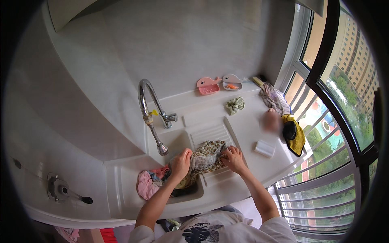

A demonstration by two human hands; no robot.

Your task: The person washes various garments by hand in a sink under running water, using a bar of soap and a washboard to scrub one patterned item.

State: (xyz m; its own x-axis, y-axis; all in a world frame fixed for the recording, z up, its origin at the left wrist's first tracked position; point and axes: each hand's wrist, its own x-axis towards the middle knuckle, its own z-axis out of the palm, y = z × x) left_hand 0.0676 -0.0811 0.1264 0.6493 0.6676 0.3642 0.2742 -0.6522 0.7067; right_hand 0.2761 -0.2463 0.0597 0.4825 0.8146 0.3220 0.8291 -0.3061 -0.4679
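A wet floral-print cloth stretches between my two hands, lying across the lower part of the ribbed washboard and hanging toward the sink basin. My left hand is closed on the cloth's left side, above the basin. At the right end, the fingers of my right hand pinch the cloth's edge. Pink fabric and other bunched clothes spill over the basin's left rim. What lies deeper in the basin is hidden by my left forearm and the cloth.
A curved chrome faucet reaches over the basin. Pink and white whale-shaped soap dishes stand along the wall. The right counter holds a crumpled green cloth, a white block, a yellow-and-black item and a striped cloth.
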